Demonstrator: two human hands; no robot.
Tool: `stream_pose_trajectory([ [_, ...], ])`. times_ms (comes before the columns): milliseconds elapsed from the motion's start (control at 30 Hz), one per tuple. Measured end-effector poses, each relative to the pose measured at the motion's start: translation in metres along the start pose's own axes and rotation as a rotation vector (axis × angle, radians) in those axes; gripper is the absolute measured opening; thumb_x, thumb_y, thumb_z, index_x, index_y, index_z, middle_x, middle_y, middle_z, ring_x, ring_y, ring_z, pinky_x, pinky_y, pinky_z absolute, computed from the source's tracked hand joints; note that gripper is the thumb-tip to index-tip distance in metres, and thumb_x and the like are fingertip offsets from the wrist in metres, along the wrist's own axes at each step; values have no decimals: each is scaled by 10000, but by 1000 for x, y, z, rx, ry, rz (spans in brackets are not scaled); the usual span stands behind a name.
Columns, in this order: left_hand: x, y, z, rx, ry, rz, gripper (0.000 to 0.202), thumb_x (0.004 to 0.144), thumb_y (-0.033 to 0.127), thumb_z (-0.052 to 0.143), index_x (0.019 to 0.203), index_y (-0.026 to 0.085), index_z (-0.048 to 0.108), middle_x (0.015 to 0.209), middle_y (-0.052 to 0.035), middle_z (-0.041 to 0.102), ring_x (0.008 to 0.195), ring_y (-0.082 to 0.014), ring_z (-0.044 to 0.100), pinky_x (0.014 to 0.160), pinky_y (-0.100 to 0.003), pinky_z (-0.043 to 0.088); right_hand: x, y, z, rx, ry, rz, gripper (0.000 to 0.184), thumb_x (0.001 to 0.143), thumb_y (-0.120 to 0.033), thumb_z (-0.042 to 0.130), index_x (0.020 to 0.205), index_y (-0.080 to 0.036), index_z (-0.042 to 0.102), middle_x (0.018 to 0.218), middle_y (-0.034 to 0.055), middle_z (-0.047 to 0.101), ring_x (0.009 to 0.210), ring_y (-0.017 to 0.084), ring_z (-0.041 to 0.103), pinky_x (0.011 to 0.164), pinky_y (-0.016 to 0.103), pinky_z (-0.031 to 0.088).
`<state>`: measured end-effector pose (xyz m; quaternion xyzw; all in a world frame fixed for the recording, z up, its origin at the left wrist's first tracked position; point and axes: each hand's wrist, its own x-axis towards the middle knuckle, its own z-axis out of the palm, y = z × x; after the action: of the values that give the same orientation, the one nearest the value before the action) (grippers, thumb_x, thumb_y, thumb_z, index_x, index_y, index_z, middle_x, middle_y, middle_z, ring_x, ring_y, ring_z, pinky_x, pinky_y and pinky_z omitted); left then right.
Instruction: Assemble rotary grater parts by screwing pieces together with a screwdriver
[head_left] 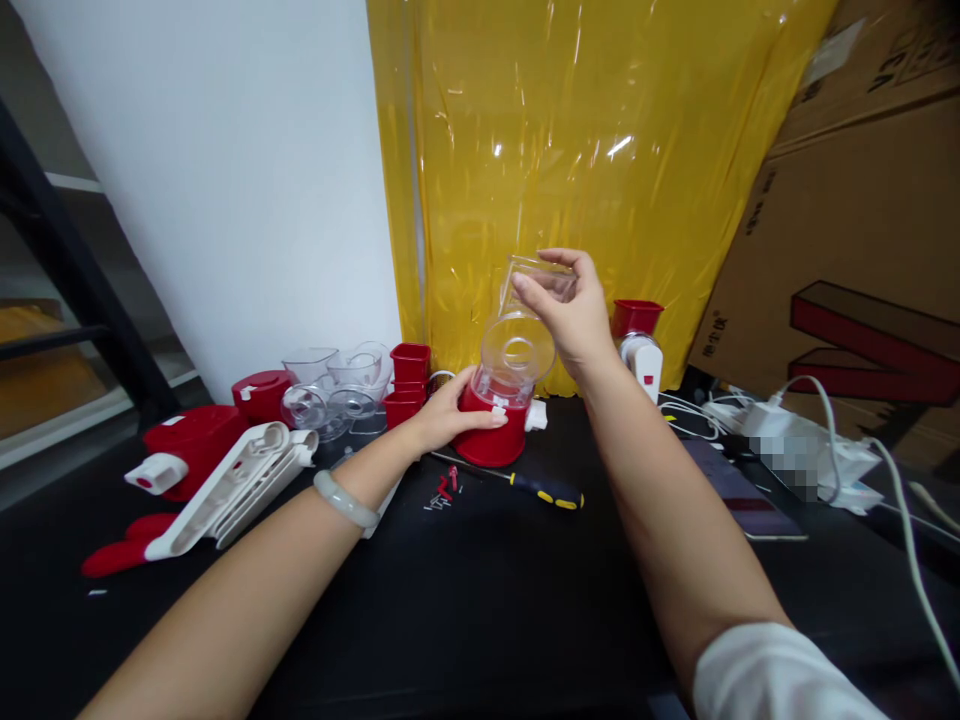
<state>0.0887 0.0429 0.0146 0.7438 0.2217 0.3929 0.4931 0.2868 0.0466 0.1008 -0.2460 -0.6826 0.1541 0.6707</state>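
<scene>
My left hand (448, 412) grips the side of a red round base (491, 432) standing on the black table (480, 600). A clear plastic hopper (519, 345) sits on top of that base. My right hand (574, 315) is closed around the hopper's square upper mouth, fingers pinching its rim from above. A pale bangle (345, 500) circles my left wrist.
A screwdriver with black and yellow handle (525, 484) and small red and metal bits (444, 492) lie before the base. Clear cups (337, 385), red cups (409, 375) and red and white housings (225, 480) crowd the left. White unit (643, 360), adapters and cables (795, 440) right.
</scene>
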Motion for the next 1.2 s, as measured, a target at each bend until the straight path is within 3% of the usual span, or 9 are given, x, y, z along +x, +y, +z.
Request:
stream_pose_trajectory([
  [167, 0, -2, -2, -24, -10, -7, 712, 627, 380, 905, 1245, 174, 618, 1318, -132, 688, 1266, -361, 601, 1133, -504, 390, 2, 7, 4, 93, 25, 99, 805, 613, -702, 830, 1237, -280, 545, 1095, 78, 715, 1073, 262, 704, 950, 454, 582],
  [567, 0, -6, 4, -107, -34, -10, 779, 602, 353, 925, 1281, 167, 592, 1363, -148, 665, 1310, -375, 571, 1157, -508, 361, -1, 2, 6, 37, 2, 43, 752, 655, -722, 794, 1240, -315, 553, 1102, 66, 713, 1064, 243, 698, 919, 423, 586],
  [933, -2, -5, 3, -176, -120, -72, 783, 587, 310, 929, 1282, 181, 593, 1322, -136, 681, 1321, -378, 563, 1137, -510, 385, -3, 2, -6, 163, -122, 76, 808, 606, -794, 764, 1241, -322, 603, 1139, 78, 740, 1094, 266, 715, 1012, 510, 537],
  [1200, -2, -3, -14, -117, -144, -189, 731, 605, 321, 904, 1265, 193, 617, 1271, -106, 713, 1207, -342, 651, 1074, -479, 460, -6, 15, -11, 298, -173, 144, 794, 546, -789, 804, 1130, -283, 623, 1172, 118, 736, 1172, 296, 684, 1056, 544, 515],
])
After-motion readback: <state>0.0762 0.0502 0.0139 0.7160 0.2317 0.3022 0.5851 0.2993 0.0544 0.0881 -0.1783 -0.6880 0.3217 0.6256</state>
